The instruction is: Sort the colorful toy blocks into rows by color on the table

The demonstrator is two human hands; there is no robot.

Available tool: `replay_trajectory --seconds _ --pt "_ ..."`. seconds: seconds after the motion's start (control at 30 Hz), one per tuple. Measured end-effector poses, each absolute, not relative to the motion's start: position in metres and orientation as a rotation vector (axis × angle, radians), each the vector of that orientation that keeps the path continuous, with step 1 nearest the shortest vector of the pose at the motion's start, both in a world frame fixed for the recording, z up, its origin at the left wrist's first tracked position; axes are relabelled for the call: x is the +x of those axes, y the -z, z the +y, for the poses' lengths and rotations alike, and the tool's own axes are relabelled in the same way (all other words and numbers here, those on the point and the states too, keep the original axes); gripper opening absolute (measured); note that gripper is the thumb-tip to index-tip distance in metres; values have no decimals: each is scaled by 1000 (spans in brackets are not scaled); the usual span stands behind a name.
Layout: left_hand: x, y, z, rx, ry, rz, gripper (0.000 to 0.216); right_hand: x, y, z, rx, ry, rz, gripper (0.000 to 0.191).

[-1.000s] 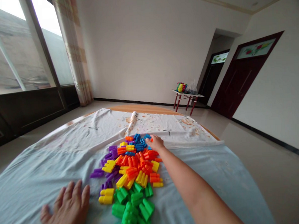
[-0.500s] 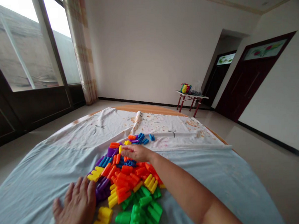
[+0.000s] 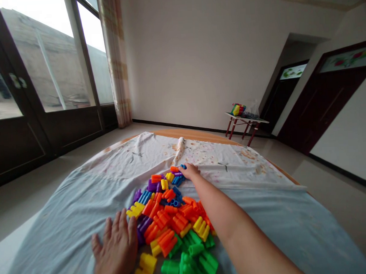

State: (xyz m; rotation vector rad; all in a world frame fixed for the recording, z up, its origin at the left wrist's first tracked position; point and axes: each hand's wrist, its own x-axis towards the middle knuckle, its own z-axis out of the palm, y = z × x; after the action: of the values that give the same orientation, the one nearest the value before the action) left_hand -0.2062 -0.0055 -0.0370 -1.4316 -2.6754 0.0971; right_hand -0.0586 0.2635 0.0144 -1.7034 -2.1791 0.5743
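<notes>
A pile of plastic toy blocks in several colours lies on the cloth-covered table. At its far end my right hand (image 3: 191, 171) has its fingers closed on a small blue block (image 3: 183, 167), partly hidden by the hand. Close by are an orange block (image 3: 174, 169) and more blue blocks (image 3: 178, 180). My left hand (image 3: 116, 247) rests flat on the cloth with fingers spread, left of the pile. Purple blocks (image 3: 143, 227) and a yellow block (image 3: 146, 268) lie just beside it. Orange blocks (image 3: 162, 218) fill the middle, and green blocks (image 3: 187, 268) are nearest me.
A pale blue and white flowered cloth (image 3: 91, 197) covers the round table, with its wooden edge (image 3: 185, 133) showing at the back. Beyond stands a small table (image 3: 249, 118) carrying a colourful bag (image 3: 238, 109). Glass doors (image 3: 48, 98) are on the left.
My right hand has moved from above the pile to its far right end and closed on a blue block. My left hand stays flat beside the pile. The view has turned slightly left.
</notes>
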Motion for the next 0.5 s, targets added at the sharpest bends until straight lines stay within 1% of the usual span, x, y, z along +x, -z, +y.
replay_trajectory --seconds 0.13,0.23,0.33,0.4,0.5 --pt "-202 31 -6 -1425 -120 -2686 54 -93 -16 242 -1473 -709 -2340 52" --pt "-197 19 -6 -1432 -198 -2723 54 -104 -21 225 -1199 -876 -2480 46" --pt "-193 10 -6 -1427 -176 -2749 54 -91 -31 214 -922 -981 -2460 43" --pt "-192 9 -5 -1428 -92 -2764 55 -67 -38 211 -887 -908 -2383 43" --pt "-193 12 -4 -1411 143 -2808 58 -16 -42 206 -1113 -665 -2381 43"
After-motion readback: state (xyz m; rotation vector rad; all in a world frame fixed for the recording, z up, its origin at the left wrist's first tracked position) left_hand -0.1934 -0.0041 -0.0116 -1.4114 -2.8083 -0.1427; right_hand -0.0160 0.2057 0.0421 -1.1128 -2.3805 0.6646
